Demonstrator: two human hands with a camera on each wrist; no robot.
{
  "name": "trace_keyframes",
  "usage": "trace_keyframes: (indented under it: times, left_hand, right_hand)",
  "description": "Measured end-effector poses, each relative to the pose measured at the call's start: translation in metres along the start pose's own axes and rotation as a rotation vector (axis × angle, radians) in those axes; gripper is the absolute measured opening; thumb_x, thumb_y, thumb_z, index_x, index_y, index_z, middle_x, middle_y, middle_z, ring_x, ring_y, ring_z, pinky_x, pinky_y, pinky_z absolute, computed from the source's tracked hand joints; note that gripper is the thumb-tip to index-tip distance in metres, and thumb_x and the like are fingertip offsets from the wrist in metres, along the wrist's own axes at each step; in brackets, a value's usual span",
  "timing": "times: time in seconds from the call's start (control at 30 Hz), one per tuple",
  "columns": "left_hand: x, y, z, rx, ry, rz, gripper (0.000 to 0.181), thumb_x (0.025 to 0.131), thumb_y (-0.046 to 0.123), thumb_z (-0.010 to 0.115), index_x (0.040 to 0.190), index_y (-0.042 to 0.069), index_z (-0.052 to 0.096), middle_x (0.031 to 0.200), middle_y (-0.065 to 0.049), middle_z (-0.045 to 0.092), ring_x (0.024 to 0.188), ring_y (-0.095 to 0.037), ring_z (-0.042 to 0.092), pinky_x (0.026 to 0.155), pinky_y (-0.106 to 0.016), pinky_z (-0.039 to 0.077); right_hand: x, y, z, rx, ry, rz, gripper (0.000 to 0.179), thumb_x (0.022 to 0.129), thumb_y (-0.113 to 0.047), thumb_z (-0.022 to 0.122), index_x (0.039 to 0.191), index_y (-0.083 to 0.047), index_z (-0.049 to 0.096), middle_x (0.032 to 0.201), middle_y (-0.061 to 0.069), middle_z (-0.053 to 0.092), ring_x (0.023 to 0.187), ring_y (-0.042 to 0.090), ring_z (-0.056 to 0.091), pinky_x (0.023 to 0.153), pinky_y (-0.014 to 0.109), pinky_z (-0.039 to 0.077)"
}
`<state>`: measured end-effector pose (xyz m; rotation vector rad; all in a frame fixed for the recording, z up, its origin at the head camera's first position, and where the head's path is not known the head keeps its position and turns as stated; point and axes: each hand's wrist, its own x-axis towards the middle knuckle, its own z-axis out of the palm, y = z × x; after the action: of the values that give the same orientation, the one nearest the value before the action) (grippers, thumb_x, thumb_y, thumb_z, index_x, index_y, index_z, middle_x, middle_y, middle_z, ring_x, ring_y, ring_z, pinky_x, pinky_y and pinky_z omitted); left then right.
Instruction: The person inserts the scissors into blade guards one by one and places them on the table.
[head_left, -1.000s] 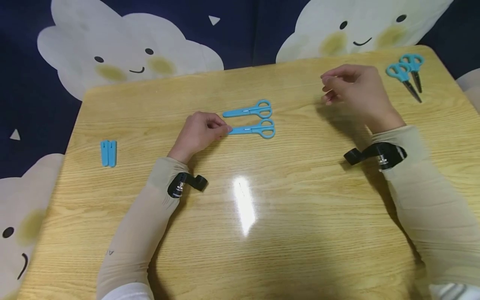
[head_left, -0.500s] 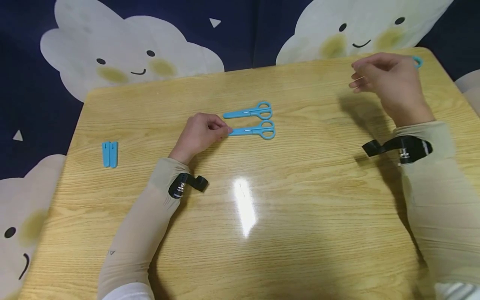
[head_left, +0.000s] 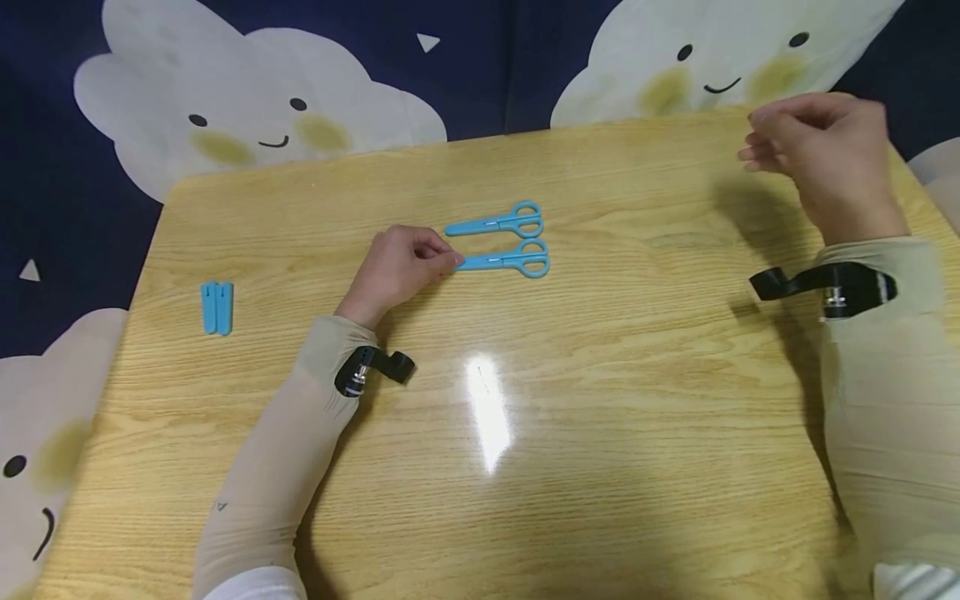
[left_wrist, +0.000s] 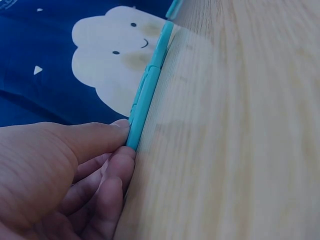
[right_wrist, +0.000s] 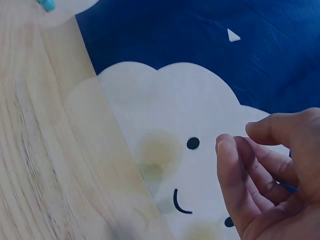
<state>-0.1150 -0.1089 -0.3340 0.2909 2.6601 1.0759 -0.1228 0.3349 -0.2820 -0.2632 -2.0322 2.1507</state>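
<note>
Two pairs of blue scissors with their blades in blue covers lie side by side near the table's middle. The tip of the nearer covered scissors (head_left: 501, 261) is pinched between the thumb and fingers of my left hand (head_left: 397, 271). In the left wrist view the thumb (left_wrist: 100, 140) presses the cover from one side. Just behind lie the farther covered scissors (head_left: 498, 223), untouched. My right hand (head_left: 843, 167) is raised over the back right of the table, empty, fingers loosely bent with a gap to the thumb, as the right wrist view confirms.
Two loose blue blade covers (head_left: 217, 308) lie together on the left of the wooden table (head_left: 637, 400). A dark blue cloth (head_left: 495, 75) with clouds hangs along the far and left edges. The back right corner is hidden behind my right hand.
My right hand has moved right and back, and now hides the two uncovered scissors that showed at the back right corner. The left hand keeps its pinch in the same place.
</note>
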Motion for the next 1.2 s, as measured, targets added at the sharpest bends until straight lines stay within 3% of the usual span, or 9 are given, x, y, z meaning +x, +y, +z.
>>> trace_keyframes:
  times: [0.4, 0.6, 0.83, 1.0, 1.2]
  left_hand:
    - [-0.002, 0.001, -0.001, 0.02, -0.002, 0.004, 0.017, 0.089, 0.039, 0.069, 0.091, 0.023, 0.075, 0.082, 0.001, 0.073, 0.073, -0.014, 0.063, 0.069, -0.029, 0.048]
    - [-0.002, 0.002, -0.002, 0.017, -0.001, -0.002, 0.016, 0.089, 0.038, 0.069, 0.09, 0.023, 0.075, 0.082, 0.001, 0.073, 0.072, -0.014, 0.062, 0.068, -0.028, 0.047]
    - [-0.004, 0.003, -0.002, 0.021, 0.0, -0.003, 0.016, 0.089, 0.038, 0.069, 0.09, 0.022, 0.075, 0.082, 0.001, 0.073, 0.072, -0.014, 0.061, 0.068, -0.028, 0.046]
    - [-0.004, 0.002, -0.003, 0.027, 0.005, 0.008, 0.017, 0.089, 0.038, 0.069, 0.09, 0.022, 0.075, 0.082, 0.001, 0.073, 0.072, -0.014, 0.061, 0.068, -0.028, 0.046]
    - [-0.005, 0.003, -0.003, 0.028, 0.008, 0.013, 0.017, 0.089, 0.037, 0.069, 0.09, 0.021, 0.075, 0.082, 0.0, 0.072, 0.071, -0.014, 0.061, 0.067, -0.028, 0.046]
  right_hand:
    - [0.003, -0.003, -0.019, -0.155, 0.119, -0.011, 0.019, 0.086, -0.017, 0.073, 0.1, -0.004, 0.073, 0.091, 0.0, 0.067, 0.072, 0.011, 0.065, 0.062, 0.015, 0.054]
    - [0.004, -0.002, -0.03, -0.131, 0.149, -0.025, 0.018, 0.084, -0.014, 0.075, 0.099, -0.002, 0.073, 0.088, 0.0, 0.068, 0.07, 0.01, 0.066, 0.059, 0.015, 0.053]
    - [0.007, -0.001, -0.042, -0.2, 0.201, 0.012, 0.01, 0.085, -0.013, 0.075, 0.094, -0.008, 0.074, 0.087, -0.006, 0.068, 0.07, 0.005, 0.067, 0.06, 0.012, 0.052]
    - [0.011, 0.002, -0.05, -0.179, 0.218, 0.045, 0.012, 0.083, -0.014, 0.077, 0.094, -0.009, 0.074, 0.084, -0.007, 0.07, 0.068, 0.005, 0.068, 0.058, 0.013, 0.052]
    - [0.015, 0.009, -0.06, -0.307, 0.277, 0.083, 0.006, 0.087, -0.013, 0.073, 0.091, -0.017, 0.074, 0.082, -0.014, 0.066, 0.066, 0.0, 0.063, 0.056, 0.011, 0.048]
